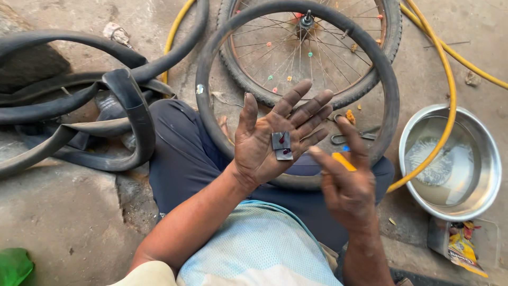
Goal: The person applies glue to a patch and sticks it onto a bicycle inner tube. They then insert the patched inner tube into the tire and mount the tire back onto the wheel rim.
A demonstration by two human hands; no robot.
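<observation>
The left hand (264,143) lies open, flat under two small dark rubber patches (281,145); the right hand (346,182) pinches a small yellow tube (344,161), best squeezed gently.

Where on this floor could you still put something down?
Bare concrete lies lower left, between the looped inner tubes and the green scrap. It is crowded around the wheel, yellow hose and water bowl.
</observation>
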